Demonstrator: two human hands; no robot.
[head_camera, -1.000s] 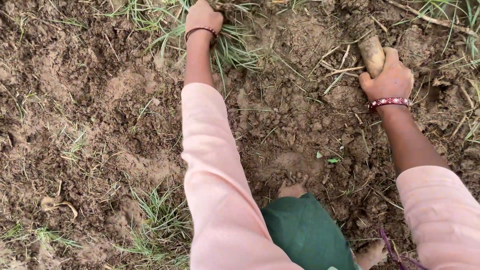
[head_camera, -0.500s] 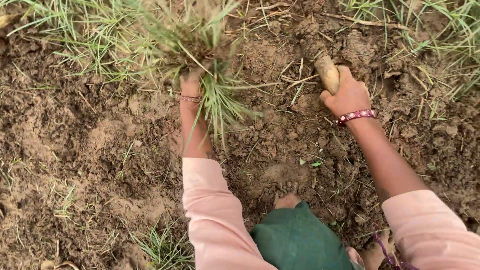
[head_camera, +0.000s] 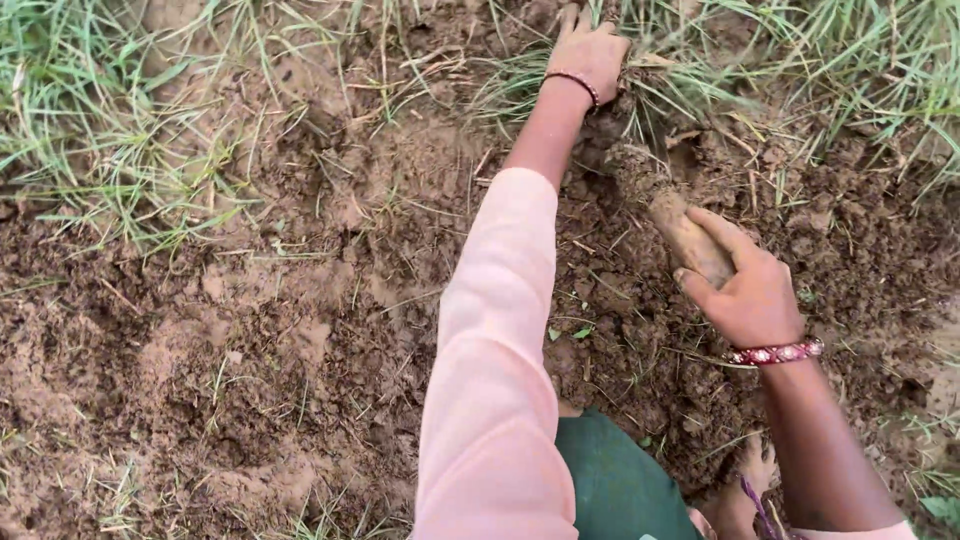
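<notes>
My left hand (head_camera: 590, 52) reaches far forward and grips a tuft of green grass (head_camera: 690, 85) at its base, near the top of the view. My right hand (head_camera: 748, 290) is closed around the muddy wooden handle (head_camera: 690, 240) of a digging tool. The tool's front end is buried in the clumped soil (head_camera: 635, 165) just under the grass tuft, so its blade is hidden. Both arms wear pink sleeves, and a red bangle (head_camera: 775, 353) sits on my right wrist.
Loose brown dug-up earth (head_camera: 290, 340) covers most of the ground. Green grass (head_camera: 90, 120) grows along the far left and a further patch of grass (head_camera: 880, 70) stands at the far right. My green garment (head_camera: 610, 480) and bare foot (head_camera: 745, 480) are at the bottom.
The view has shifted forward and left. My left hand stays on the grass tuft. My right hand has swung the tool down so its end now sits in the soil below the tuft.
</notes>
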